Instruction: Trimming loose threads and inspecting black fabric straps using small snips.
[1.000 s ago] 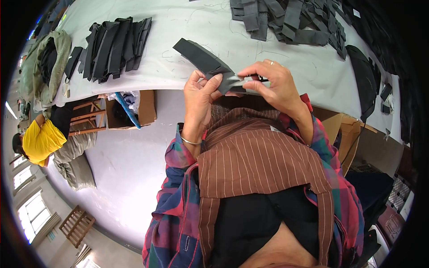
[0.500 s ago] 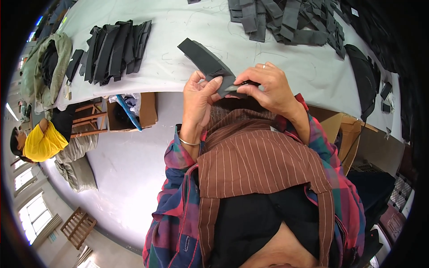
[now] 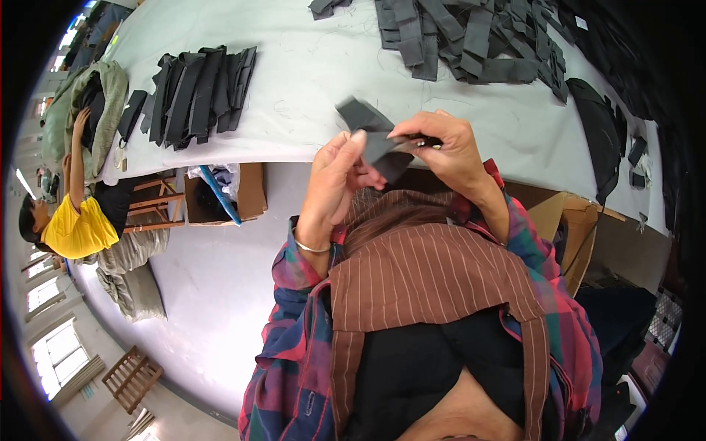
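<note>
A dark grey fabric strip [image 3: 379, 149] is held up over the table's near edge, bent and partly blurred. My left hand [image 3: 331, 176] grips it between thumb and fingers, with the strip's far end sticking out above. My right hand [image 3: 454, 151] is closed around small dark thread snips [image 3: 428, 142], whose blades are mostly hidden. Thumb and forefinger of that hand also seem to pinch the strip's right edge.
A row of dark strips [image 3: 195, 99] lies on the white-covered table [image 3: 294, 88] at left. A bigger loose heap of strips [image 3: 471, 37] is at the far right. Below the table edge stands a cardboard box [image 3: 252, 192]. A person in yellow [image 3: 81, 228] reaches into cloth at far left.
The strip has been turned and bent between my hands, its free end moving right and down. The snips' blades no longer show over it. The person in yellow has stretched out their arms.
</note>
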Motion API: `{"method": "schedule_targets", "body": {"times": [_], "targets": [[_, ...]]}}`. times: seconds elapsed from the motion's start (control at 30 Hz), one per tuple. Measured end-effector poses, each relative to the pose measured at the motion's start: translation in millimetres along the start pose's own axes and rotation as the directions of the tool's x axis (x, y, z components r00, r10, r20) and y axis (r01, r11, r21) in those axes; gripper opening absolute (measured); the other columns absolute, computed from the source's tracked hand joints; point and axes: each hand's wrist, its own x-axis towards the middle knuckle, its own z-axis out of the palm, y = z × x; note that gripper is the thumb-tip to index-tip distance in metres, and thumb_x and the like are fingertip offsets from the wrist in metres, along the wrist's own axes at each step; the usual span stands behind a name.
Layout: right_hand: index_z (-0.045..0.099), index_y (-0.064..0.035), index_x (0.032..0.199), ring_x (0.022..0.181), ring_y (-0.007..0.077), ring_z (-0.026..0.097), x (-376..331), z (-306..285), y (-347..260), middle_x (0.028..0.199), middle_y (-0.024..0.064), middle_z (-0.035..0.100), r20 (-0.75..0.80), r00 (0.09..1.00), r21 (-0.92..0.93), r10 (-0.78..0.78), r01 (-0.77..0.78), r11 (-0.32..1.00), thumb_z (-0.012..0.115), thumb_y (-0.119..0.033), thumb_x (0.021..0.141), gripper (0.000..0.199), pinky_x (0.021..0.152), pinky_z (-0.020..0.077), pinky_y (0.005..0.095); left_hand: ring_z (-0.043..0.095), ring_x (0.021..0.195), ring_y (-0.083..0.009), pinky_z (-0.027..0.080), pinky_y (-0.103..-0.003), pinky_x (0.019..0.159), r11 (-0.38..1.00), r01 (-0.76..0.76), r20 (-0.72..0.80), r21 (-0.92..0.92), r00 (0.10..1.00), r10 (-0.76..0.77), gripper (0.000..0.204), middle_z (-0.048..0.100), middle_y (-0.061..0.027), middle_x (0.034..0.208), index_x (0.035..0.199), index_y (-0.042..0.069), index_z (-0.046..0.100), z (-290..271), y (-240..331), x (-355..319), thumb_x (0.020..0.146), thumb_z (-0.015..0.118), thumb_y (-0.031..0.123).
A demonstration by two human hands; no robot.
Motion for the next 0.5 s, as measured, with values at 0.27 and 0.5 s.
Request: {"method": "schedule_targets", "body": {"times": [0.27,0.5], "targets": [[0.063,0.0003,0.085,0.058,0.0054,0.051,21.4,0.5,-9.4,0.066,-0.0006,0.057,0.000,0.946,0.591,0.325,-0.262,0.763,0.063,-0.009,0.087,0.009,0.053,0.0391,0.0204,0.060,0.091,-0.0161,0.046,-0.031,0.083,0.740,-0.494,0.250,0.457,0.869,0.427,0.040,0.065,-0.0100,0.098,0.111,0.001,0.055,30.1,25.1,10.2,0.099,0.041,0.036],[0.063,0.0010,0.086,0.058,0.0023,0.040,18.2,-5.6,1.7,0.061,-0.0040,0.045,-0.156,0.946,0.032,0.283,-0.281,0.959,0.062,-0.012,0.089,0.013,0.053,0.0353,0.0200,0.062,0.066,-0.0213,0.054,-0.031,0.058,0.989,-0.151,0.024,-0.005,0.988,0.151,0.034,0.062,-0.0188,0.096,0.114,-0.003,0.048,22.9,5.4,7.3,0.099,0.039,0.026]]}}
